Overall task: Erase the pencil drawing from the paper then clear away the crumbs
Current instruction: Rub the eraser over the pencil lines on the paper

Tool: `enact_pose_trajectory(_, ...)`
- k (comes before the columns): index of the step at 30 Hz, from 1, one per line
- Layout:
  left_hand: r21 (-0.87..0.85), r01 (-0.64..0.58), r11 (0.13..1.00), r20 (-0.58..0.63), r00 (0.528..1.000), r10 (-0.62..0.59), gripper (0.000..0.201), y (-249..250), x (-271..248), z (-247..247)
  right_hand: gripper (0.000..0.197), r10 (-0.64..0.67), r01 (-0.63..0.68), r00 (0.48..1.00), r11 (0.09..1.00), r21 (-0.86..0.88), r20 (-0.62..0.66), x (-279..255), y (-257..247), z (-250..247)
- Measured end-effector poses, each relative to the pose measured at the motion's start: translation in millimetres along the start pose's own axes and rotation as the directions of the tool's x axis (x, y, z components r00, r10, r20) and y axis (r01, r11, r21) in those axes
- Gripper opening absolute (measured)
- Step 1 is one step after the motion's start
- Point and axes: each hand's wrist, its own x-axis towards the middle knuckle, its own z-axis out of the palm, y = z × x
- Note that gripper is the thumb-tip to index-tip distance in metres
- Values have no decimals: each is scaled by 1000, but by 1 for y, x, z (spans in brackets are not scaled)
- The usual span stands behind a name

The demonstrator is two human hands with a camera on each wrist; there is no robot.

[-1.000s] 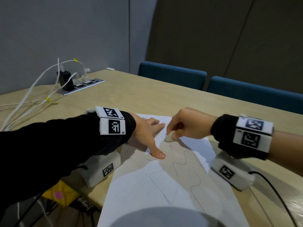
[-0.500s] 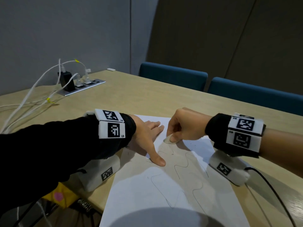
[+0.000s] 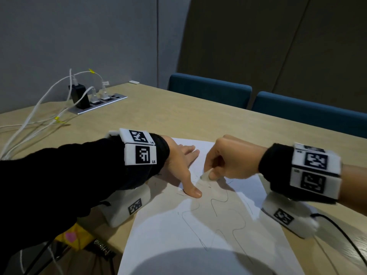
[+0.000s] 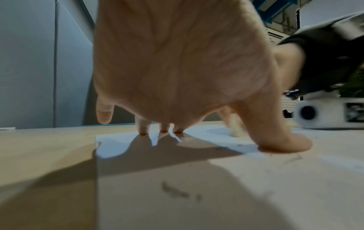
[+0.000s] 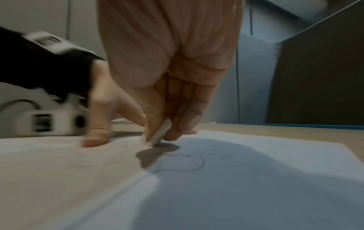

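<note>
Head view: paper [image 3: 208, 235] lies flat on table [image 3: 178, 120], near edge twd the person. Left hand [image 3: 182, 161] spread, fingers straight, thumb pressed on the sheet just beside the work spot. Right hand [image 3: 228, 159] curled, pinching eraser [image 3: 204, 176] at the far end of the pencil drawing [image 3: 218, 207]. Most of the outline is unerased; judged early in the erase step. Recommend short strokes away from the pinning thumb, firm hold-down, moderate pressure, else sheet may buckle or crease.

Left wrist view: fingertips [image 4: 143, 132] and thumb bear on paper; palm arched. Faint marks nr lens, blurred; crumbs or pencil, cannot tell.

Right wrist view: eraser tilted, one corner touching paper, held betw. thumb and fingers [image 5: 189, 118].

Containers: none seen in any view; no bin for crumbs in sight. Power strip [image 3: 97, 102] w/ cables sits well apart.
</note>
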Motion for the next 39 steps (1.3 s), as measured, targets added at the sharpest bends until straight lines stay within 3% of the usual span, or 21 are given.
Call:
enact_pose_trajectory(3, -22, -6, 1000, 8, 1000, 6, 119, 0, 0, 0, 6, -16, 16, 999, 1000, -2, 29, -7, -3, 1)
enact_pose_trajectory(8, 33, -12, 999, -22, 1000, 12, 117, 0, -1, -2, 12, 10, -13, 998, 999, -47, -65, 16, -4, -5)
enact_pose_trajectory(14, -82, 16, 996, 47, 999, -12, 134, -5, 7, 1, 8, -17, 18, 999, 1000, -23, 44, -8, -5, 0)
enact_pose_trajectory(20, 46, 7, 999, -36, 999, -5, 117, 0, 0, 0, 15, 12, -18, 997, 997, -73, -80, 14, -3, -4)
enact_pose_trajectory(24, -82, 10, 997, 66, 998, -5, 140, -3, 4, 1, 12, 7, -9, 999, 999, -48, -33, 4, -2, 0)
enact_pose_trajectory(27, -36, -25, 999, -61, 998, 23, 126, -3, 7, 6, 10, -21, 22, 999, 999, -42, 31, -2, -3, 0)
enact_pose_trajectory(31, 58, -6, 998, -41, 999, 9, 115, 0, 1, -1, 13, -10, 5, 999, 997, -83, -52, 17, -2, -5)
enact_pose_trajectory(33, 23, -24, 999, -50, 998, 25, 114, -1, 3, 3, 13, -7, 2, 998, 997, -80, -66, 18, -2, -3)
enact_pose_trajectory(37, -97, -110, 989, -221, 971, 86, 114, -4, 11, 15, 12, -31, 32, 999, 998, -50, 17, -6, -2, 2)
enact_pose_trajectory(39, -61, -82, 995, -161, 984, 72, 116, -5, 9, 12, 12, -49, 51, 998, 996, -68, 34, -8, -3, 1)
